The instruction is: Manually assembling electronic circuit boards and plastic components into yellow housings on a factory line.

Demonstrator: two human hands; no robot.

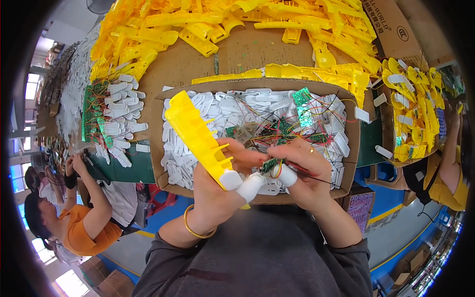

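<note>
My left hand [215, 190] is closed round a long yellow plastic shell [190, 131] with ribs and pegs along its inner side. A white plastic piece [230, 179] sits at the shell's lower end. Pinched in my right hand [311, 173] is a small green circuit board [270, 163] with thin wires; the left fingertips come close to it, but whether they touch is unclear. White wraps cover both thumbs. Below the hands, an open cardboard box [157, 123] holds many white plastic pieces [180, 161], loose wired boards and a larger green circuit board [303, 106].
Yellow shells [163, 22] are heaped across the far side. White pieces wired to green boards [116, 116] lie at left. A carton of yellow parts [413, 114] stands at right. Co-workers sit at left, one in an orange shirt [89, 230], and another person is at far right.
</note>
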